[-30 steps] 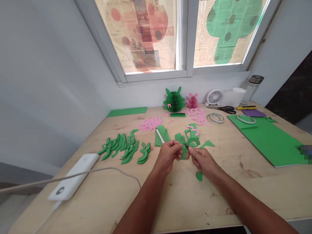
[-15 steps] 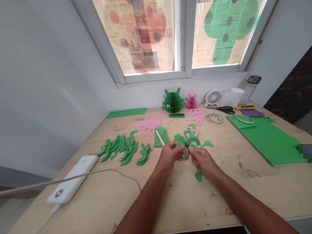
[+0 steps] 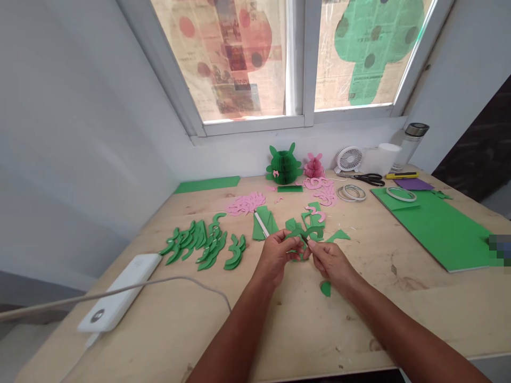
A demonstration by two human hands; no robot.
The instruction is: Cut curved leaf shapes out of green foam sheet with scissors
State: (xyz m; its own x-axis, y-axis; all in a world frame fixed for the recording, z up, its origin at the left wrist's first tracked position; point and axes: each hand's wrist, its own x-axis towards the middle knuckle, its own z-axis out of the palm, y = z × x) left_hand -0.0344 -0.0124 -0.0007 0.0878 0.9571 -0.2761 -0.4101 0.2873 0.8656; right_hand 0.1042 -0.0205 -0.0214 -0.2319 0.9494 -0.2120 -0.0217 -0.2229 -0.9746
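Observation:
Between my hands is a curved green paper cutout (image 3: 314,232), its two arcs raised above the wood. My left hand (image 3: 279,253) pinches its left part with thumb and fingers. On the other side, my right hand (image 3: 328,259) is closed at the middle of the cutout, where a thin dark edge shows that I cannot make out. Green paper scraps (image 3: 339,235) lie just beyond my hands. A small green offcut (image 3: 326,289) rests beside my right wrist. To the left are stacked green curved cutouts (image 3: 235,252) and a white pen (image 3: 261,224) on folded green paper.
Pink cutouts (image 3: 245,204), a green honeycomb paper figure (image 3: 283,165) and a smaller pink one (image 3: 314,166) stand or lie toward the window. Black-handled scissors (image 3: 369,180), tape rolls (image 3: 351,193) and green sheets (image 3: 439,234) are right. A power bank (image 3: 120,292) with cable sits left.
The right arc of the green cutout has shifted slightly left and looks narrower, as if tilted. Both hands stay almost in place.

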